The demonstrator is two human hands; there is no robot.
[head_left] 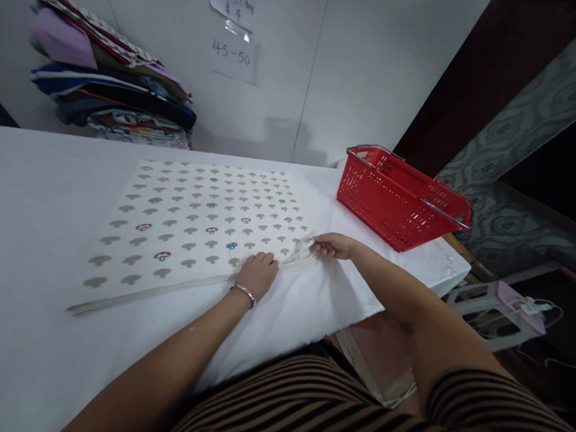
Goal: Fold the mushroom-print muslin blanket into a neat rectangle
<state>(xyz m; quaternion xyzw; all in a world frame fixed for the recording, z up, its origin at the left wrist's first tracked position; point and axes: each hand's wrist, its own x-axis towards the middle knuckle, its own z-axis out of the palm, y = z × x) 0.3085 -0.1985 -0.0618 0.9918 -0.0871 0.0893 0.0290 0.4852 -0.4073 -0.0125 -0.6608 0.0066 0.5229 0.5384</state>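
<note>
The cloth [197,213] lies on the worktop [26,224], centre-left in the frame. The right hand [332,245] pinches its near-right corner, seemingly keeping the layers together; the left hand [258,276] rests on the near edge, likely steadying it (whether gripping, I cannot tell).

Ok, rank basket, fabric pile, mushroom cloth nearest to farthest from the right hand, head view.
1. Mushroom cloth: its edge in the right hand.
2. Basket: beyond the hand, to its right.
3. Fabric pile: far left, beyond the cloth.
</note>
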